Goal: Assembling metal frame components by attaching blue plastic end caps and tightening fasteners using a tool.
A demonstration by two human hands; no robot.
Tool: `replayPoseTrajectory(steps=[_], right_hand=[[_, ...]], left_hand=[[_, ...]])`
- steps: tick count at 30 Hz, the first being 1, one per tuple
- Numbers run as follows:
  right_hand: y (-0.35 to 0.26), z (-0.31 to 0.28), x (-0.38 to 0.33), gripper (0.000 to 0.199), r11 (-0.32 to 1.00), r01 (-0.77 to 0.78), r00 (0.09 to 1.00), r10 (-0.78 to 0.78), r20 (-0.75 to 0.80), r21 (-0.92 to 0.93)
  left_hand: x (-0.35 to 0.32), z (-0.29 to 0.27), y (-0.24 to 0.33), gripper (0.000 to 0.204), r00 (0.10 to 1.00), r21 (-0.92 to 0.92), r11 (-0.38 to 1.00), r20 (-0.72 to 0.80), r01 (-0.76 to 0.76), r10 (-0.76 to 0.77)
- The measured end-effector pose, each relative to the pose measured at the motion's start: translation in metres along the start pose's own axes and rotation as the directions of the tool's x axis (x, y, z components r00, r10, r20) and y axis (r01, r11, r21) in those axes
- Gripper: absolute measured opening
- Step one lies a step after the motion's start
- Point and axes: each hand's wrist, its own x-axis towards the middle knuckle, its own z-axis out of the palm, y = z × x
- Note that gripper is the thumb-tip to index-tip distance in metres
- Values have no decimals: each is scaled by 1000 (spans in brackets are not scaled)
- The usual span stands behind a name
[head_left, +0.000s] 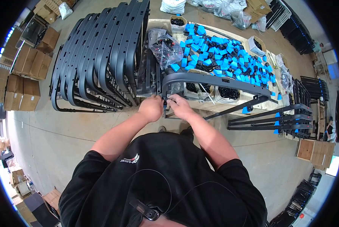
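**A:** What do I have at centre frame?

**B:** I see both hands together just above the black shirt. Left hand (151, 108) is curled into a loose fist, knuckles up. Right hand (180, 106) is curled too, fingertips pinched on something small and dark at the near end of the curved black frame (215, 80). Can't make out the small part, too tiny, and can't tell whether the left hand actually grips it or just steadies.

**A:** Where does the frame run?

**B:** From the hands at centre, it arcs right across the edge of the wooden table (240, 99), ending right of centre.

**A:** Around it?

**B:** Right of the hands, a few black bars with blue end caps (269, 122) lie stacked at the right edge. Left and above, a row of curved black frames stands on edge on the concrete floor (101, 56). Beyond the held frame, the tabletop carries a heap of blue-capped black parts (226, 53) and a clear bag of dark hardware (164, 45). Far left edge, cardboard boxes (24, 79); top of frame, more plastic bags (230, 9).
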Motion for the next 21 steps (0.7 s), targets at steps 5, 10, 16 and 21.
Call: replayPoseTrajectory(steps=[5,10,16,21], right_hand=[[3,0,11,40,924,-354,929,329,167,148],[-16,0,10,43,647,-648,762,556,333,403],[5,20,13,41,822,-388,909,415,28,417],[-15,9,10,35,717,-514,856,465,226,471]], left_hand=[[3,1,1,30,1000,33,999,10,2,-3],[3,0,0,31,1000,6,1000,29,4,-5],[5,0,3,31,1000,0,1000,29,6,-6],[2,2,-4,32,999,-7,1000,33,29,-29]])
